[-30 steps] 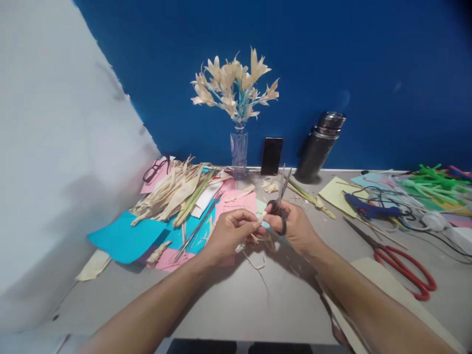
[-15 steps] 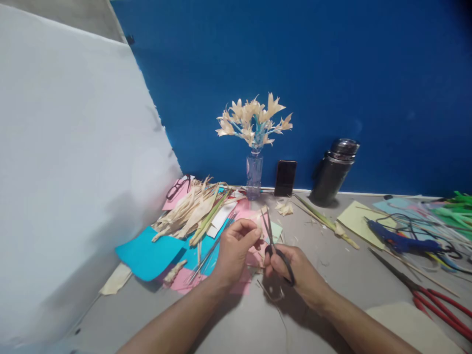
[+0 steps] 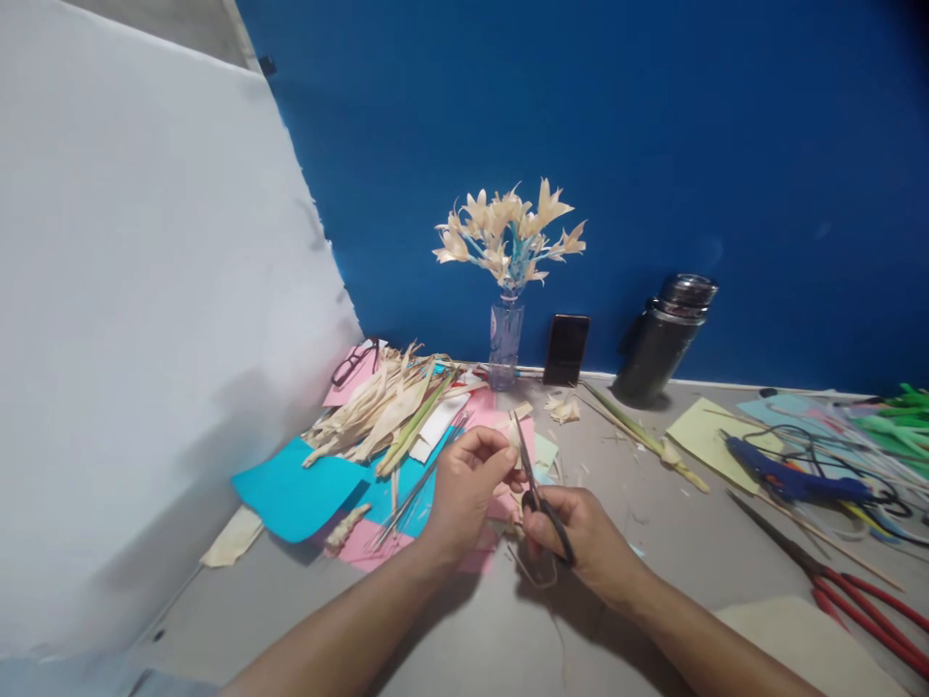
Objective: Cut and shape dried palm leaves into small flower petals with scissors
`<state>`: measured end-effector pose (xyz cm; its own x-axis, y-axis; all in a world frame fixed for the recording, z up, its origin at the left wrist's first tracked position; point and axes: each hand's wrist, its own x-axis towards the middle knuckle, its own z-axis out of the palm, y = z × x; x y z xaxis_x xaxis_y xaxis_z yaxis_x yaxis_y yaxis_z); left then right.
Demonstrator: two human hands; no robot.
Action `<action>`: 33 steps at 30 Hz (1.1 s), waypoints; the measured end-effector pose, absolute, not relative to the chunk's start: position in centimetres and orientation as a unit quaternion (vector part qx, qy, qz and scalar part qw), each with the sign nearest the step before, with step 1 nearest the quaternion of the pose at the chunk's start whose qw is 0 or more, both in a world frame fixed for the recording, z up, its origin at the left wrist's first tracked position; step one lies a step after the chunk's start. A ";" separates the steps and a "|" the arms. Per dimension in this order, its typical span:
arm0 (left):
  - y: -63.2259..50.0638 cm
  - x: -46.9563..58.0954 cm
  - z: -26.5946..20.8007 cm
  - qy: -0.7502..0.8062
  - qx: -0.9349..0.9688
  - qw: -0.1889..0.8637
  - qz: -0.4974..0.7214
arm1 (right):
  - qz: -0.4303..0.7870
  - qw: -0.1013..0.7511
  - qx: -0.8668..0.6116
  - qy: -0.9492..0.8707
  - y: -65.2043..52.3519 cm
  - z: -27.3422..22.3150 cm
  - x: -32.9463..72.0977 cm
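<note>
While left hand (image 3: 470, 484) pinches a pale scrap (image 3: 515, 435) thumb to fingers, right hand (image 3: 584, 532) grips scissors (image 3: 526, 455), blades nearly together, close by.

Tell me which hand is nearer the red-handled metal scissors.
Right: the right hand, around the black-handled metal scissors, is left of the red-handled metal scissors; the left hand is farther left.
</note>
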<state>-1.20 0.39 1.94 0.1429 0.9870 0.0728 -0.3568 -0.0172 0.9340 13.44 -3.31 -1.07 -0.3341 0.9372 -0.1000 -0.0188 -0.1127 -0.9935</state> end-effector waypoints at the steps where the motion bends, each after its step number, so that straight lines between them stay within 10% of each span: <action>1: 0.4 -1.2 1.9 0.352 0.450 0.606 0.553 | 0.614 0.390 -0.427 -0.537 -3.3 -1.1 13.4; 33: 1.0 -2.5 2.9 0.339 0.529 0.557 0.543 | 0.587 0.356 -0.434 -0.583 -3.6 -0.9 13.5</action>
